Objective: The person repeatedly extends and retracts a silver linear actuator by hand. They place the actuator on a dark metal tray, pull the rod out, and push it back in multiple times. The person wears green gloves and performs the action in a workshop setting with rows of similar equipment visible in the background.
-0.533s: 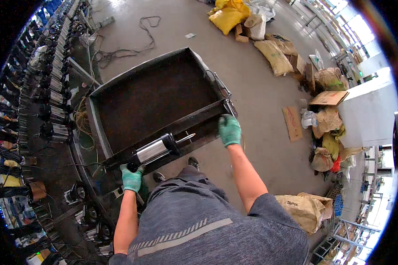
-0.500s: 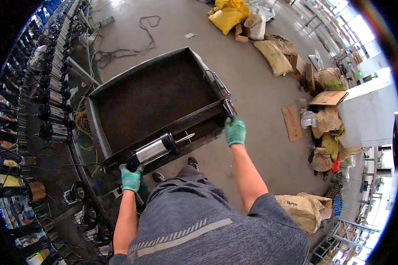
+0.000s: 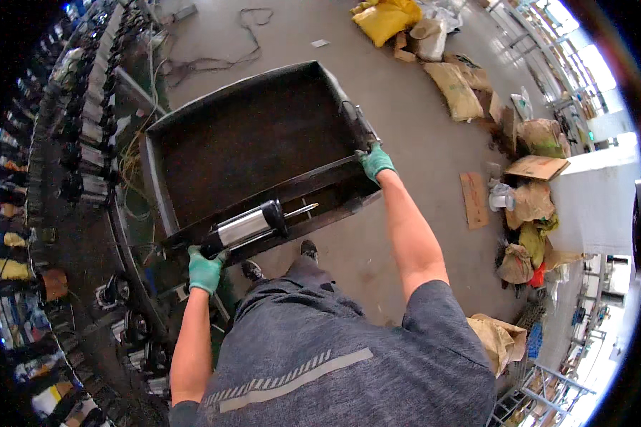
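Note:
A silver cylindrical motor [image 3: 246, 226] with black ends and a thin metal shaft lies along the near ledge of a dark metal tray [image 3: 154, 186]. My left hand [image 3: 206, 272], in a green glove, is closed around the motor's black left end. At the tray's right corner, my green-gloved right hand [image 3: 377, 164] has its fingers curled beside a dark and silver tool [image 3: 362, 127] resting along the rim. What lies inside those fingers is hidden. The motor's shaft points to the right, toward my right hand.
Rows of similar motors [image 3: 92, 160] line the left side. A cable [image 3: 253, 39] lies on the floor beyond the tray. Sacks [image 3: 454, 91], flat cardboard [image 3: 473, 201] and a yellow bag [image 3: 388, 21] lie to the right, near a white pillar [image 3: 595, 196]. My feet [image 3: 308, 249] stand just below the tray.
My right hand has moved up to the tray's right corner, and its fingers have come over the rim. The left hand stays on the motor. The whole view has shifted slightly.

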The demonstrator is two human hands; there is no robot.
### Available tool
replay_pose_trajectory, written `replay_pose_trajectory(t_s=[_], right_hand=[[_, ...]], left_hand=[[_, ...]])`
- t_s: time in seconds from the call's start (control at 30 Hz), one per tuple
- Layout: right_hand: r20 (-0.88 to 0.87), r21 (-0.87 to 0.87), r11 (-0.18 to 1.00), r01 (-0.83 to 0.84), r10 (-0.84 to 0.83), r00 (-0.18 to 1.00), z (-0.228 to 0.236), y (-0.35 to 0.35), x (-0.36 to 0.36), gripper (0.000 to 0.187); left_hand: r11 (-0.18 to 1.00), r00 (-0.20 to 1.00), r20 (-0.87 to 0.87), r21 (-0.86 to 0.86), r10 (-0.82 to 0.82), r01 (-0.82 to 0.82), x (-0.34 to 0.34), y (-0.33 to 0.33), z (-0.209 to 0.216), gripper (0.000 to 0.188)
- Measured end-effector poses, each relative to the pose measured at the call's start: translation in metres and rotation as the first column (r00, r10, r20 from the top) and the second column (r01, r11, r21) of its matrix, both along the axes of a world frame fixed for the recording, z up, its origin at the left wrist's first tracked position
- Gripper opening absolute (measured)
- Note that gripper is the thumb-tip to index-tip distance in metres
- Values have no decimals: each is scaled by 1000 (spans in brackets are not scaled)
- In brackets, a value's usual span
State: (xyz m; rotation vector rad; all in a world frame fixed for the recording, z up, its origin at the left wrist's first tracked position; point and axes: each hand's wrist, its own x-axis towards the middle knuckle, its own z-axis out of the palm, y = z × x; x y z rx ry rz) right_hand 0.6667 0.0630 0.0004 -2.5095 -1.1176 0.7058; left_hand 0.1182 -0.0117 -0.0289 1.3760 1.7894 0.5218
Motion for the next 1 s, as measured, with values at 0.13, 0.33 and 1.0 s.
replay_pose_trajectory(t_s=[0.13, 0.33, 1.0], right_hand=[[-352, 144, 947, -288, 321, 880, 30, -34, -54, 21], [-785, 38, 998, -44, 57, 617, 8, -65, -109, 16], [-763, 148, 983, 106, 46, 645, -53, -59, -126, 22]], left_hand=[[999, 999, -21, -14, -32, 32, 2, 0, 10, 77], [997, 991, -114, 14, -68, 70, 11, 1, 26, 80], [996, 977, -194, -39, -85, 79, 21, 7, 48, 79]])
